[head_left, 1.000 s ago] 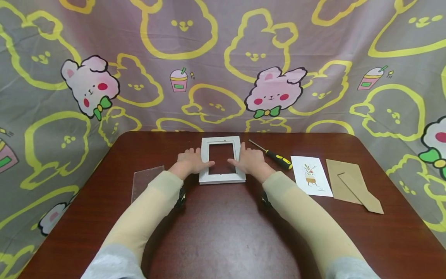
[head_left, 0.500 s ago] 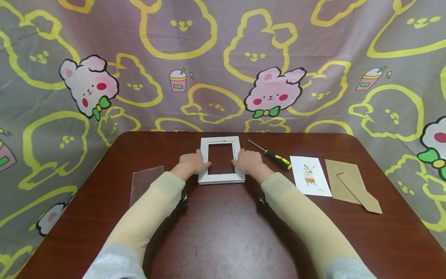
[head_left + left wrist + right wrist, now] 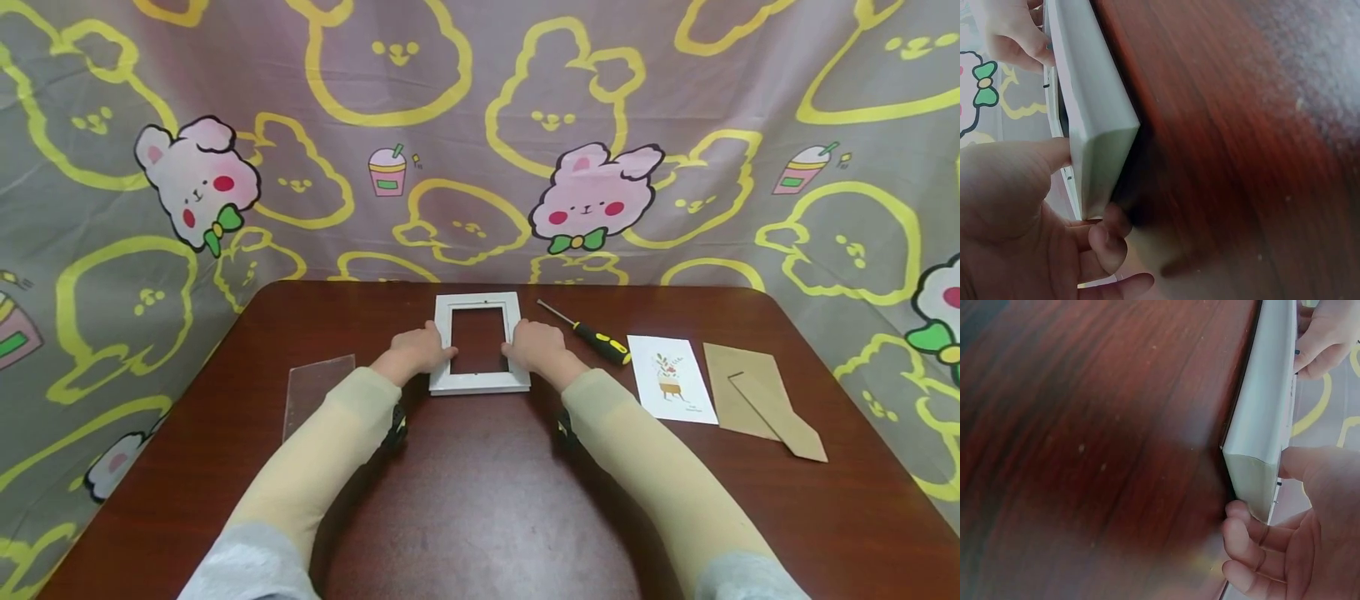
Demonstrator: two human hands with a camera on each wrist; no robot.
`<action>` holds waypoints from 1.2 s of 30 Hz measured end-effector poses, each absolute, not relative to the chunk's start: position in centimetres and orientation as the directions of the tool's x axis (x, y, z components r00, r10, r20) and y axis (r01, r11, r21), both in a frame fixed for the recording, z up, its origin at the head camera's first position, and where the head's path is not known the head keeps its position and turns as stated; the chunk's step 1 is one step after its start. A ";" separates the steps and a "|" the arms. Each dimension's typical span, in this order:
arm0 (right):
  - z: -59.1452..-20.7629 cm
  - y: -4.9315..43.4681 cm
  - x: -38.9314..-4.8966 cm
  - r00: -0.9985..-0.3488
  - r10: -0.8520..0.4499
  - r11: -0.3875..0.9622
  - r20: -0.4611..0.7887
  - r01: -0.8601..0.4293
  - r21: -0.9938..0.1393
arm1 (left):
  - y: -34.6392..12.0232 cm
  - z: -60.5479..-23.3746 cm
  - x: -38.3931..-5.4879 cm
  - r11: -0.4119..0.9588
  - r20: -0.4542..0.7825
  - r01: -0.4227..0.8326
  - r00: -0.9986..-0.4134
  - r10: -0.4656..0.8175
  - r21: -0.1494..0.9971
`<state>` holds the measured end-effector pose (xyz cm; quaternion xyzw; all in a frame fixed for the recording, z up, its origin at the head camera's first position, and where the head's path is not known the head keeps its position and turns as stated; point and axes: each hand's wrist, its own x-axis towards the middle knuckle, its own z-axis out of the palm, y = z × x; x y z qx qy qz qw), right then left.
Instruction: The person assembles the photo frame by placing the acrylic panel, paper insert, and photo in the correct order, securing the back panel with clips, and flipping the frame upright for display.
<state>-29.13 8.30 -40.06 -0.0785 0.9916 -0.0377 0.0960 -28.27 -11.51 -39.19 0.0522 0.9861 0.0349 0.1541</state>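
A white picture frame (image 3: pixel 480 383) with an open middle lies on the brown table, small dark tabs showing along its inner edge. My left hand (image 3: pixel 417 348) grips its left side, the thumb over the face and fingers curled round the outer edge. On the opposite side my right hand (image 3: pixel 537 347) holds it the same way. In the left wrist view, the left fingers (image 3: pixel 1110 244) bend under the frame's side wall (image 3: pixel 1110 162). The right wrist view has the right fingers (image 3: pixel 1254 544) curled at the frame's lower edge, the thumb on top.
A screwdriver (image 3: pixel 600 342) with a black and yellow handle lies right of the frame. Farther right are a white card (image 3: pixel 686 396) with a plant picture and a brown backing board (image 3: pixel 750 358) with its stand leg. A clear sheet (image 3: pixel 318 383) lies left, partly behind the left forearm.
Both hands' fingers, spread along the frame's sides a second ago, have curled round its edges, and the thumbs have drawn back toward its sides. The frame stays in about the same place.
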 end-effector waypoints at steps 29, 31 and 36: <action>-40.7 8.7 -29.3 -0.982 -0.183 0.931 -0.054 -0.155 -0.329 | -11.8 -39.6 -28.4 0.966 -0.302 0.060 -0.943 0.137 0.250; -40.6 8.8 -29.3 -0.983 -0.179 0.931 -0.045 -0.154 -0.332 | -11.8 -39.6 -28.3 0.963 -0.290 0.073 -0.945 0.150 0.259; -40.3 9.3 -29.0 -0.984 -0.173 0.930 -0.036 -0.151 -0.334 | -11.7 -39.6 -28.2 0.955 -0.256 0.112 -0.949 0.184 0.274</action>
